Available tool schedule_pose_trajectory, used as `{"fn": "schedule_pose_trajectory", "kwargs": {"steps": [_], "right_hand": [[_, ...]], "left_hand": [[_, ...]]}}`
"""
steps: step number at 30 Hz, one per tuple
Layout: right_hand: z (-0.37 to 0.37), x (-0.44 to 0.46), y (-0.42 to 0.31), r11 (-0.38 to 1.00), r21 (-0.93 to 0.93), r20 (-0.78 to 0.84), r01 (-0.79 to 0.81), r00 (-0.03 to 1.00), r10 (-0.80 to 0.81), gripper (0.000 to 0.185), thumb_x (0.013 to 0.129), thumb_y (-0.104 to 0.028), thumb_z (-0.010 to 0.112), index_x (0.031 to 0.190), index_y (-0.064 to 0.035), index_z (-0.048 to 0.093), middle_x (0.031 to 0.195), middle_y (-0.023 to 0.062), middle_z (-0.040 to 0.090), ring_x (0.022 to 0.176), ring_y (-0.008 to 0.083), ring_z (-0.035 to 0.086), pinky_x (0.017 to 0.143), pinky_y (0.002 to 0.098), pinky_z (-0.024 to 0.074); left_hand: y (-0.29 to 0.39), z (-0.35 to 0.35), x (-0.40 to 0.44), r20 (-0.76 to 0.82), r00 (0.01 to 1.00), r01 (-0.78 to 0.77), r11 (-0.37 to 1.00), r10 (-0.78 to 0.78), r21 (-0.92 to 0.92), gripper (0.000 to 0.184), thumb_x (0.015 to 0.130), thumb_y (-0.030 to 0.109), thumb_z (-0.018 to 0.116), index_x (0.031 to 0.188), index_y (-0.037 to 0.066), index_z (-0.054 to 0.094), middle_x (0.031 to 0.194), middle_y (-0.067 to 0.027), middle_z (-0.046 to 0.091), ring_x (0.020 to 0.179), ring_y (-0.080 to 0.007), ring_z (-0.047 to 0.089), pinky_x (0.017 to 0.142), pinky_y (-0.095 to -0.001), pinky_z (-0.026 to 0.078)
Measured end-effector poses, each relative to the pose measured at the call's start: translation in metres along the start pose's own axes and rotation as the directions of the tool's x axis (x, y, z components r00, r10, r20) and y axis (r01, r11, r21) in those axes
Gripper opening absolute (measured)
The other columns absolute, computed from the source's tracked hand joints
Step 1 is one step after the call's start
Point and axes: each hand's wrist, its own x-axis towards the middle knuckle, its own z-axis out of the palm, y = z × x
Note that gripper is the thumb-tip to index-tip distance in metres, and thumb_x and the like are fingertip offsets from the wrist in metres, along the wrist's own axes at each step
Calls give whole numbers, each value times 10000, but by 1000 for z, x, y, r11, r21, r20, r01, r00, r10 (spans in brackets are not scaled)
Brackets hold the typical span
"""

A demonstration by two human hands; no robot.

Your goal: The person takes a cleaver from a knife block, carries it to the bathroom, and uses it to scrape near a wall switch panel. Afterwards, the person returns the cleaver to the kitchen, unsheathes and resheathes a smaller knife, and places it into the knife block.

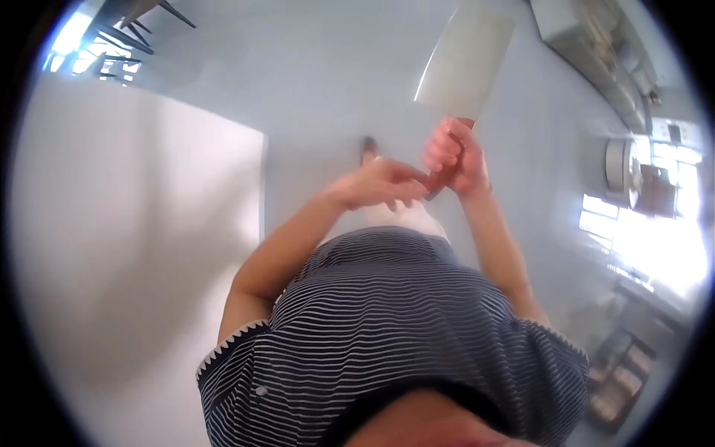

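A wide, pale blade of a cleaver (468,59) points up and away from me at the upper middle. My right hand (456,158) is wrapped round its reddish-brown handle, whose lower end shows below the fist. Just left of that end is my left hand (380,183), with its fingers loosely bent and apart and nothing visible in them. Its fingertips are close to the handle end; whether they touch it I cannot tell.
A large white surface (134,238) with a straight edge lies at the left. Dark chair legs (123,36) stand at the upper left. A counter with items (588,56) runs along the upper right, with a round white object (620,165) below it. Bright windows show on the right.
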Motion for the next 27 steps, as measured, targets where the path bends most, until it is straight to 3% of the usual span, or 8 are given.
{"fn": "schedule_pose_trajectory", "kwargs": {"steps": [2,5,6,9,13,17,24,27], "right_hand": [[9,17,7,999,21,138,-27,990,24,254,900,-220,507,679,-116,440,525,-27,353,489,97,388,526,290,408],[29,53,19,969,-248,202,-11,977,63,214,904,-214,504,717,-110,482,558,-12,423,545,112,450,578,306,452],[31,69,20,970,-240,271,-41,956,108,189,912,-224,496,788,-82,506,602,14,495,619,142,518,628,315,479],[69,98,11,839,-543,211,-44,959,187,180,912,-220,501,855,-49,501,638,32,530,644,162,544,635,307,481],[92,128,10,892,-450,99,-52,989,108,190,909,-208,515,879,-24,481,706,66,548,652,173,550,612,298,478],[92,133,9,914,-388,-29,-116,993,114,238,891,-256,550,876,-47,439,641,22,460,541,125,462,513,303,454],[65,129,-17,955,-280,-128,-99,990,65,288,903,-368,505,877,-88,440,603,-12,418,505,91,388,487,278,391],[68,139,-8,967,-217,-175,-132,980,95,263,911,-351,491,897,-92,449,580,-21,393,503,91,376,486,280,369]], "left_hand": [[-1,6,-4,-2,999,-33,986,33,-163,411,854,333,587,1091,-1,557,985,-93,607,812,-159,594,668,-294,494],[-9,-16,-12,-133,987,-141,899,93,-414,329,891,284,544,1014,-21,538,896,-114,621,751,-161,597,634,-271,488],[-11,-21,-18,-204,973,-182,900,107,-396,279,903,263,532,978,-6,530,793,-85,603,656,-136,566,581,-246,463],[-8,-42,-26,-356,918,-292,904,174,-312,263,903,261,533,961,4,529,729,-54,563,589,-110,515,539,-236,434],[17,-56,-27,-495,857,-286,931,143,-227,251,907,270,524,893,19,512,707,-33,537,561,-93,477,513,-225,406],[37,-43,-24,-527,841,-240,958,123,-160,249,907,278,523,854,35,515,693,-12,540,558,-74,464,504,-217,389],[28,-47,-17,-341,931,-129,991,130,25,295,879,264,564,1043,19,579,711,-14,558,602,-73,495,548,-220,428],[-9,-52,-37,-417,891,-180,983,180,40,344,863,255,585,1087,-6,568,720,-18,568,618,-73,509,564,-226,443]]}}
